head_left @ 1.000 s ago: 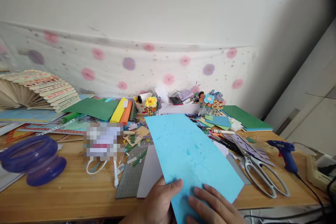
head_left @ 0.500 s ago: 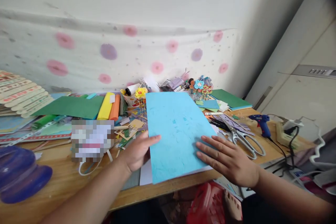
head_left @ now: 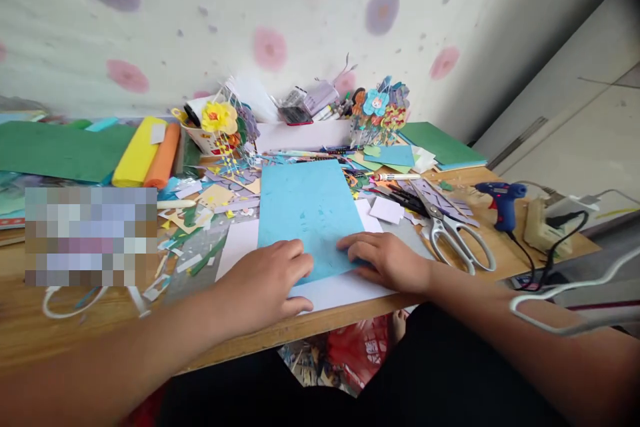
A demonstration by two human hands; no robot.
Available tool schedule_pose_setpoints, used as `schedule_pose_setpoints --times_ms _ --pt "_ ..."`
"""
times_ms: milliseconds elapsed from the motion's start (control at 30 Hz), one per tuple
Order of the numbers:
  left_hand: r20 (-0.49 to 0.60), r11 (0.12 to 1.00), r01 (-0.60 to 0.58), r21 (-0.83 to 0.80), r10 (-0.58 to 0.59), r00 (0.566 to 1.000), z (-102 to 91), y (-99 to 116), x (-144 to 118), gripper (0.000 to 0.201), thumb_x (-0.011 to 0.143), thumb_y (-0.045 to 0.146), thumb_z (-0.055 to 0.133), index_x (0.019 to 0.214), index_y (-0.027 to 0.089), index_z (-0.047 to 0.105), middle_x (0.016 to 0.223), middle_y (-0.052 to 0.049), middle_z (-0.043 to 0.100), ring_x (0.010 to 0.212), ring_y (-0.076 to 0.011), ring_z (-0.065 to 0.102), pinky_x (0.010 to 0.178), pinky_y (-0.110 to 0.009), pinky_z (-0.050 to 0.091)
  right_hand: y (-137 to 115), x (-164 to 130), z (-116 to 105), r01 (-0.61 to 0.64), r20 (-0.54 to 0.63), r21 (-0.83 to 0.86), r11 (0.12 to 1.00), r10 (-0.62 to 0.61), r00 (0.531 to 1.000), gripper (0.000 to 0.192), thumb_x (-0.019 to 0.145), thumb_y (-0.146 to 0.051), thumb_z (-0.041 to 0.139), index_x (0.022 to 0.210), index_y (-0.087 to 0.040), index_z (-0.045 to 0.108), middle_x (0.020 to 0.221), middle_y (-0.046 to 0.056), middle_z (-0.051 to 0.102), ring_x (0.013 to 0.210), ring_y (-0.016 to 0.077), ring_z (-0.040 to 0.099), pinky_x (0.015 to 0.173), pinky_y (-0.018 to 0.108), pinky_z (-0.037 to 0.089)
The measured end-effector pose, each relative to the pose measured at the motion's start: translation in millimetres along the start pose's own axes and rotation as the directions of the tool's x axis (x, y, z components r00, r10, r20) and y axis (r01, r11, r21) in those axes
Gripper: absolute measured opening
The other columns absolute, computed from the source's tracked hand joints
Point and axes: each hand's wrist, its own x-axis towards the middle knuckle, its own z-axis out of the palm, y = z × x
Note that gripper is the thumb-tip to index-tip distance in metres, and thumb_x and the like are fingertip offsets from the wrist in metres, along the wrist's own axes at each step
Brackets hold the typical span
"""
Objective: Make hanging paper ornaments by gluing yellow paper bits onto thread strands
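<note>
A light blue paper sheet (head_left: pixel 305 207) lies flat on a white sheet (head_left: pixel 345 290) near the front edge of the wooden table (head_left: pixel 65 327). My left hand (head_left: pixel 267 280) presses on the blue sheet's near left corner, fingers curled loosely. At the near right corner my right hand (head_left: pixel 385 259) rests flat on the same sheet. Neither hand grips anything. Large silver scissors (head_left: pixel 453 233) lie just right of my right hand.
A blue glue gun (head_left: pixel 503 200) with a black cord sits at the right end, by a power strip (head_left: pixel 543 230). Paper scraps, pens and paper flowers (head_left: pixel 383 107) crowd the back. Yellow and orange rolls (head_left: pixel 147 153) and green card (head_left: pixel 60 150) lie at the left.
The blue sheet went from held up at an angle to lying flat on the white sheet. Both hands slid to its near edge, and my view tilted down and closer.
</note>
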Motion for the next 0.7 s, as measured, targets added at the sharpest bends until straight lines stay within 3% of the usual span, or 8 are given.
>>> schedule_pose_setpoints --times_ms 67,167,367,533,700 --pt "0.067 0.999 -0.016 0.038 0.013 0.998 2.4 -2 13 0.019 0.08 0.034 0.069 0.088 0.019 0.06 0.093 -0.005 0.06 0.08 -0.0227 0.059 0.066 -0.032 0.04 2 0 -2 -0.016 0.015 0.085 0.996 0.014 1.0 0.005 0.092 -0.021 0.057 0.09 -0.019 0.061 0.119 0.01 0.068 0.106 0.02 0.065 0.09 0.032 0.054" --pt "0.079 0.997 -0.078 -0.006 0.078 0.994 10.0 -13 22 0.011 0.084 0.029 0.065 0.085 0.02 0.06 0.087 -0.002 0.06 0.077 -0.0202 0.059 0.065 -0.03 0.04 4 -2 -3 0.011 0.018 0.125 0.992 -0.014 1.0 0.014 0.093 -0.03 0.058 0.089 -0.017 0.062 0.12 0.013 0.065 0.109 0.0222 0.063 0.093 0.035 0.051" --pt "-0.094 0.951 -0.246 -0.188 0.232 0.968 25.5 -30 18 0.009 0.089 0.023 0.058 0.084 0.019 0.065 0.083 -0.001 0.061 0.074 -0.0151 0.057 0.066 -0.026 0.039 -5 -2 0 -0.037 -0.007 0.077 0.996 0.038 0.999 0.026 0.095 -0.037 0.054 0.084 -0.016 0.064 0.096 0.011 0.064 0.086 0.0199 0.056 0.079 0.034 0.047" --pt "-0.228 0.93 -0.347 -0.121 0.314 0.922 34.9 -30 15 0.026 0.095 0.017 0.043 0.081 0.017 0.065 0.077 -0.003 0.06 0.068 -0.015 0.054 0.062 -0.028 0.038 -15 3 -1 -0.093 0.075 0.073 0.993 0.087 0.993 0.028 0.099 -0.034 0.048 0.087 -0.015 0.066 0.087 0.008 0.061 0.078 0.017 0.053 0.073 0.03 0.042" --pt "-0.242 0.94 -0.34 -0.024 0.324 0.914 36.3 -24 12 0.03 0.092 0.01 0.041 0.069 0.017 0.06 0.069 -0.002 0.056 0.061 -0.0147 0.049 0.057 -0.029 0.036 -18 11 -8 -0.182 0.141 0.176 0.967 0.158 0.977 0.021 0.096 -0.023 0.052 0.085 -0.014 0.067 0.084 0.007 0.06 0.077 0.016 0.052 0.07 0.027 0.04"
